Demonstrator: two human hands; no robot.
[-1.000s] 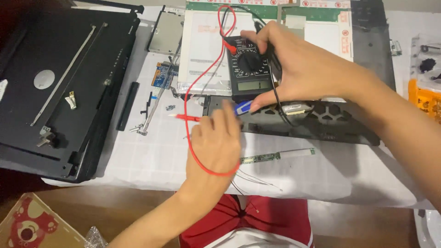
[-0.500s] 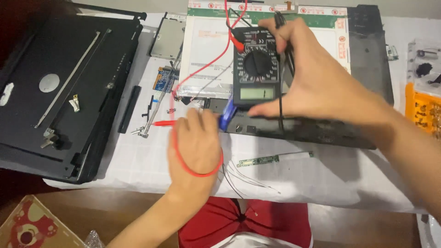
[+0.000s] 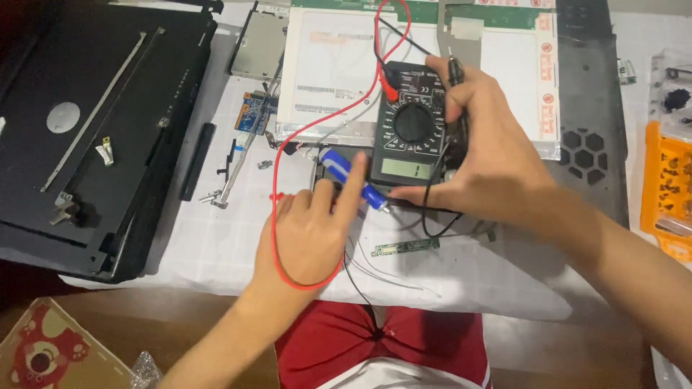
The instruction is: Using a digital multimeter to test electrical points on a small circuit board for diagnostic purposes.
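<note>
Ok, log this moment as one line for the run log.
right hand: holds multimeter and black probe | left hand: by blue-handled screwdriver, red lead looped around | surface: white cloth

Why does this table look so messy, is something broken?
It looks taken apart more than broken. A small blue circuit board, loose metal brackets and a thin green strip board lie scattered on the white cloth. The red wire loops loosely over the left hand. Nothing looks spilled or cracked.

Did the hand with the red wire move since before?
Yes. The left hand slid up along the white cloth toward the black meter, closer than before.
</note>
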